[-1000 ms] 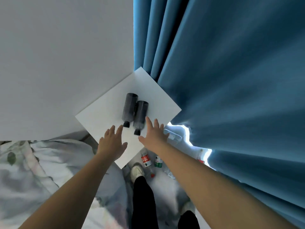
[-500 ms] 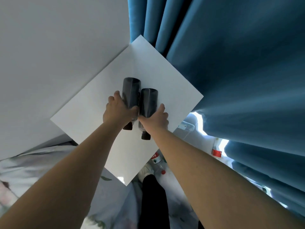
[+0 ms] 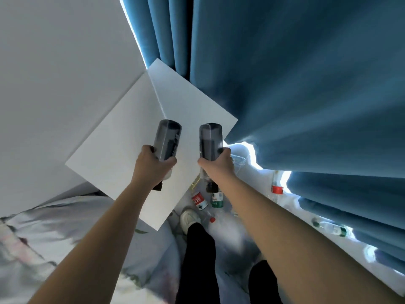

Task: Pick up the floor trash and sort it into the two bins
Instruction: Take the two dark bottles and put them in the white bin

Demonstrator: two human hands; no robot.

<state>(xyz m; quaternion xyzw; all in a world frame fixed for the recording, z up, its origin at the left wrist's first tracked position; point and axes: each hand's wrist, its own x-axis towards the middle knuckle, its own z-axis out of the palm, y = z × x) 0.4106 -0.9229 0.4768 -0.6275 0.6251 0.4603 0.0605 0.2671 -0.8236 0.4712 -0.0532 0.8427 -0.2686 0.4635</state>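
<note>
A left dark bottle [image 3: 167, 139] is gripped by the left hand [image 3: 153, 170] over the white desk [image 3: 122, 150], fingers curled round its body. A right dark bottle [image 3: 210, 140] is gripped the same way by the right hand [image 3: 217, 166] at the desk's right edge. Below the desk, a red-labelled bottle [image 3: 199, 201] and a green-labelled bottle [image 3: 217, 199] are seen lying on the floor.
</note>
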